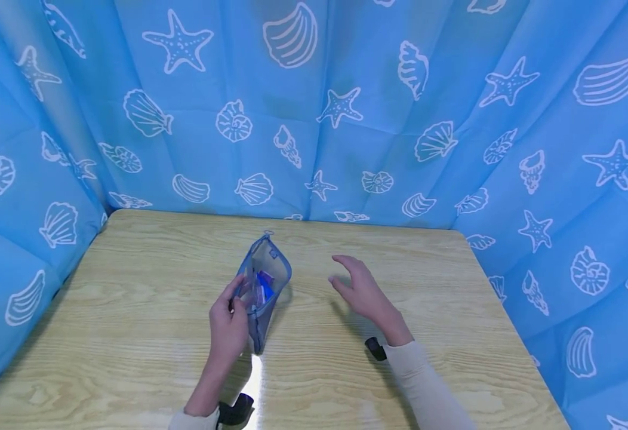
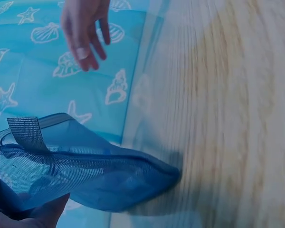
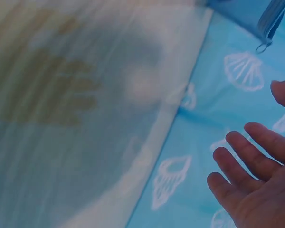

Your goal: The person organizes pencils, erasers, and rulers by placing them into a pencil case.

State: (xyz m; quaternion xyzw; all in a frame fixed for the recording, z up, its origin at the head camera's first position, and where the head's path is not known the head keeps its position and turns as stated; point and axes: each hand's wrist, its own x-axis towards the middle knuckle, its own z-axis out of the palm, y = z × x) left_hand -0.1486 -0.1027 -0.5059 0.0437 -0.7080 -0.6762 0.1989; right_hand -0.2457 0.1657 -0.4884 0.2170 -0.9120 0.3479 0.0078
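A blue mesh zipper pouch [image 1: 264,316] stands on the table with its mouth open, and my left hand [image 1: 228,328] pinches its near-left rim. Inside the pouch lies a bright blue and purple item [image 1: 264,286]; its kind cannot be made out. In the left wrist view, the left thumb [image 2: 50,213] presses on the mesh near a fabric tab [image 2: 29,134]. My right hand [image 1: 365,292] hovers over the table to the right of the pouch, fingers spread and holding nothing. The right wrist view shows its parted fingers [image 3: 249,166] and the pouch's zipper pull [image 3: 262,48].
The wooden table [image 1: 131,298] spreads beneath both hands. A blue curtain [image 1: 314,119] printed with white shells and starfish hangs along its back and sides. Dark wrist-camera mounts [image 1: 236,409] sit at both wrists, low over the tabletop.
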